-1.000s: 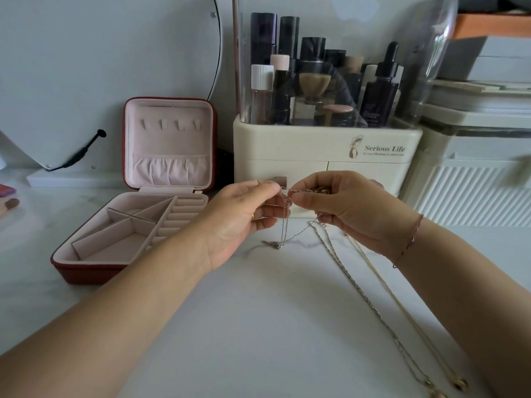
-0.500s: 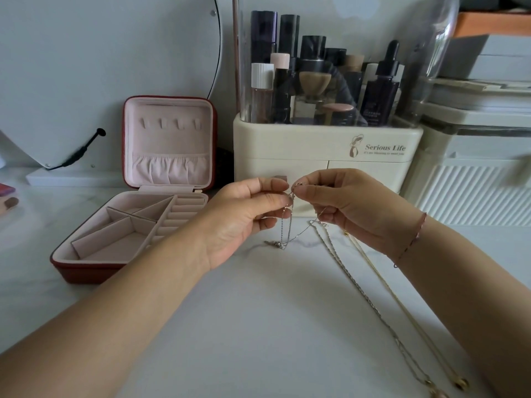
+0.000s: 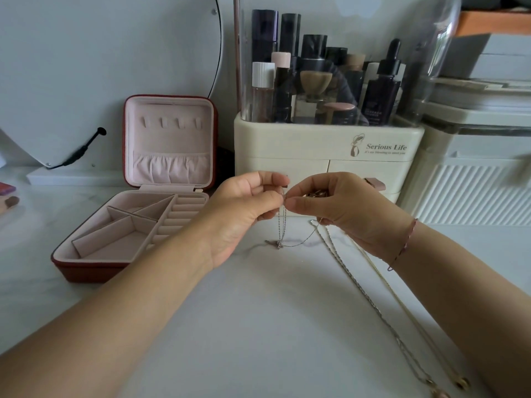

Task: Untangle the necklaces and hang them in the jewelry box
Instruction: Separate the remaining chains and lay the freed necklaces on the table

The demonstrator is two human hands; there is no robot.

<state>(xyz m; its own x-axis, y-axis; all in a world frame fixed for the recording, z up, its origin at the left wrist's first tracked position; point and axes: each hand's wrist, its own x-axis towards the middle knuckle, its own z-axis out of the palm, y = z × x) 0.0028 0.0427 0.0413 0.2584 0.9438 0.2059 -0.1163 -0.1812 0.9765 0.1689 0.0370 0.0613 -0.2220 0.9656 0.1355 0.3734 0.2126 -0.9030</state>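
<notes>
Both hands have drawn together at centre frame since a second ago: my left hand (image 3: 241, 211) and right hand (image 3: 344, 211) now pinch the silver necklace (image 3: 280, 228) at one spot. Its pendant (image 3: 278, 245) rests on the table (image 3: 258, 326). No chain hangs yet in the jewelry box (image 3: 86, 268) at left, so I judge untangling unfinished.

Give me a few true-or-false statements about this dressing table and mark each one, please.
1. The jewelry box is open. True.
2. A necklace hangs from the lid's hooks. False: the hooks are bare.
3. The left hand and right hand both pinch a thin silver necklace. True.
4. The bracelet sits on the left wrist. False: it is on the right wrist.
5. On the table lie long chains. True.
</notes>
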